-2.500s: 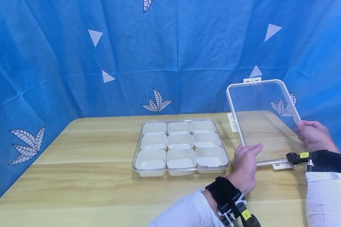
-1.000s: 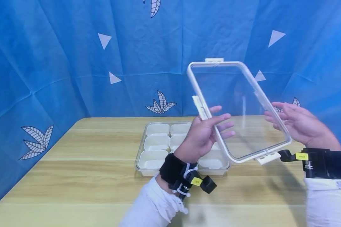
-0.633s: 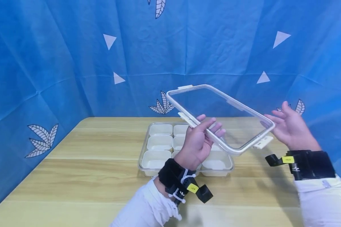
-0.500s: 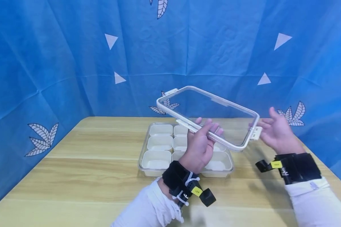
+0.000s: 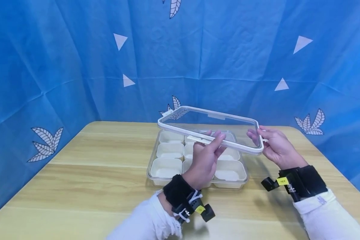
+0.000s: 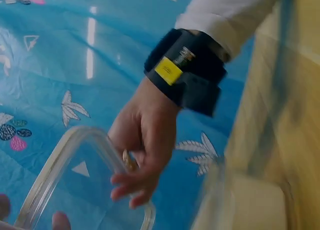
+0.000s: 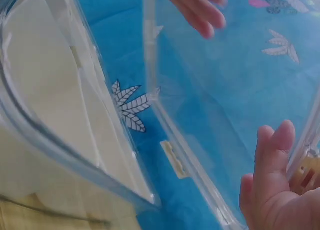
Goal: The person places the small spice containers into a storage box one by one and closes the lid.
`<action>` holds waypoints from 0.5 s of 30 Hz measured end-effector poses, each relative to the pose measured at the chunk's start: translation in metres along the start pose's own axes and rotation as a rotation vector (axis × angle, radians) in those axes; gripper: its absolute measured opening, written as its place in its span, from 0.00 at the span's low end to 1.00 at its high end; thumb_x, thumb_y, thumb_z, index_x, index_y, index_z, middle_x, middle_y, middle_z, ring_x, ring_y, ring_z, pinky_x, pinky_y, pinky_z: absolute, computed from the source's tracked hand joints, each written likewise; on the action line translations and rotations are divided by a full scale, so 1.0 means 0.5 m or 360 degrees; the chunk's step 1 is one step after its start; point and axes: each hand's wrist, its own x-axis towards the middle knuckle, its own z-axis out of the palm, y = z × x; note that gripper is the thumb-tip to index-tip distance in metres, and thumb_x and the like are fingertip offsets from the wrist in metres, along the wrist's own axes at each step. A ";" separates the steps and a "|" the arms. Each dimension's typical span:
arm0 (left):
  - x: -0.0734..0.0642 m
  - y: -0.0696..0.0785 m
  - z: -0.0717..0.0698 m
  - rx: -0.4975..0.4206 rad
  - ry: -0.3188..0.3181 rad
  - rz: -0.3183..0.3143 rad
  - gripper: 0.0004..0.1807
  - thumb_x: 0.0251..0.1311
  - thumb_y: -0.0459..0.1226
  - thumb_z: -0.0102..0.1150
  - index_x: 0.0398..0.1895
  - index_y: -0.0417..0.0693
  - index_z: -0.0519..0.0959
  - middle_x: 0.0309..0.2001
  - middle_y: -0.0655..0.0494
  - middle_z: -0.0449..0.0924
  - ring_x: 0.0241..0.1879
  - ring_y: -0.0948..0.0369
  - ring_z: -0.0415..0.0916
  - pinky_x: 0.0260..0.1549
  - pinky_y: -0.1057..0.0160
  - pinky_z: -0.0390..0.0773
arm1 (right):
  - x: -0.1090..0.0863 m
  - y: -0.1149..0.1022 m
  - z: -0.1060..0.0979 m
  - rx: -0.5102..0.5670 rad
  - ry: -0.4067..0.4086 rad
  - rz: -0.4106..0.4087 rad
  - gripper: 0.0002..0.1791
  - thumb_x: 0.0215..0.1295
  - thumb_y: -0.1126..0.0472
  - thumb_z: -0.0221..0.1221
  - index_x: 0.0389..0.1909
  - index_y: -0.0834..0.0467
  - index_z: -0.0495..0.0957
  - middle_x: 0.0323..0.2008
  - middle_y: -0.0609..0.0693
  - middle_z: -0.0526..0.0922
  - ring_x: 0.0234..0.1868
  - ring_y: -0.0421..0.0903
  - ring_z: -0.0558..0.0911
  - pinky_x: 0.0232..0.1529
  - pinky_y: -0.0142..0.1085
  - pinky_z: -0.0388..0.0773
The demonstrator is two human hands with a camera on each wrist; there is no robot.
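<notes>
A clear lid [image 5: 216, 125] with a white rim and white clips hangs tilted above a clear tray [image 5: 150, 170] that holds several cream cups [image 5: 166, 168]. My left hand [image 5: 204, 161] grips the lid's near long edge, thumb on the near side and fingers seen through the clear panel. At the lid's right short end, my right hand [image 5: 279, 148] pinches the rim beside a clip. The right wrist view shows the lid's clip [image 7: 175, 160] and the tray wall [image 7: 65, 150] to its left. Part of the cups is hidden behind the left hand and the lid.
The tray rests on a wooden table [image 5: 93, 173]. A blue patterned curtain [image 5: 156, 66] hangs behind the table and along both sides. Each wrist wears a black strap with a small camera, the left one [image 5: 208, 213] close over the table.
The lid has come left and down from the right side, tilting flatter over the tray. My right hand loosened from its edge, then took hold of the right short end. The left hand moved with it.
</notes>
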 end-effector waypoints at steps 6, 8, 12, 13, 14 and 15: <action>0.003 0.052 -0.068 0.0110 -0.0020 -0.0072 0.12 0.71 0.40 0.51 0.43 0.39 0.75 0.45 0.46 0.81 0.41 0.59 0.80 0.48 0.61 0.79 | 0.011 0.010 -0.019 -0.0073 -0.0043 0.0034 0.40 0.75 0.71 0.43 0.75 0.62 0.27 0.42 0.58 0.79 0.40 0.46 0.83 0.46 0.29 0.79; 0.009 0.076 -0.090 0.0136 0.0025 -0.0039 0.15 0.73 0.45 0.46 0.45 0.41 0.72 0.50 0.45 0.79 0.43 0.58 0.79 0.49 0.61 0.78 | 0.013 0.012 -0.026 -0.0122 -0.0083 0.0027 0.41 0.75 0.70 0.43 0.74 0.62 0.24 0.42 0.57 0.79 0.39 0.45 0.82 0.45 0.29 0.80; 0.023 0.127 -0.130 0.0072 0.0088 0.0028 0.20 0.75 0.50 0.38 0.49 0.41 0.66 0.55 0.40 0.74 0.54 0.51 0.76 0.55 0.57 0.75 | 0.015 0.011 -0.039 -0.0161 -0.0166 0.0034 0.43 0.74 0.69 0.45 0.74 0.62 0.22 0.44 0.55 0.79 0.39 0.43 0.82 0.42 0.28 0.80; 0.026 0.141 -0.139 0.0064 0.0088 0.0024 0.22 0.75 0.52 0.37 0.49 0.40 0.66 0.54 0.40 0.75 0.55 0.49 0.75 0.55 0.56 0.75 | 0.016 0.012 -0.042 -0.0171 -0.0199 0.0035 0.44 0.74 0.69 0.46 0.73 0.63 0.22 0.45 0.55 0.79 0.38 0.43 0.82 0.42 0.28 0.80; 0.028 0.156 -0.149 0.0037 0.0071 -0.0005 0.25 0.74 0.53 0.37 0.48 0.39 0.67 0.52 0.39 0.76 0.54 0.49 0.76 0.54 0.56 0.76 | 0.017 0.012 -0.044 -0.0169 -0.0227 0.0039 0.44 0.74 0.70 0.46 0.73 0.63 0.21 0.46 0.56 0.79 0.38 0.43 0.82 0.42 0.28 0.80; 0.030 0.173 -0.162 0.0010 0.0027 -0.0057 0.28 0.74 0.56 0.35 0.48 0.37 0.69 0.49 0.39 0.78 0.53 0.49 0.77 0.54 0.56 0.76 | 0.018 0.014 -0.047 -0.0170 -0.0256 0.0041 0.44 0.74 0.70 0.47 0.74 0.63 0.23 0.46 0.56 0.79 0.39 0.43 0.82 0.41 0.28 0.80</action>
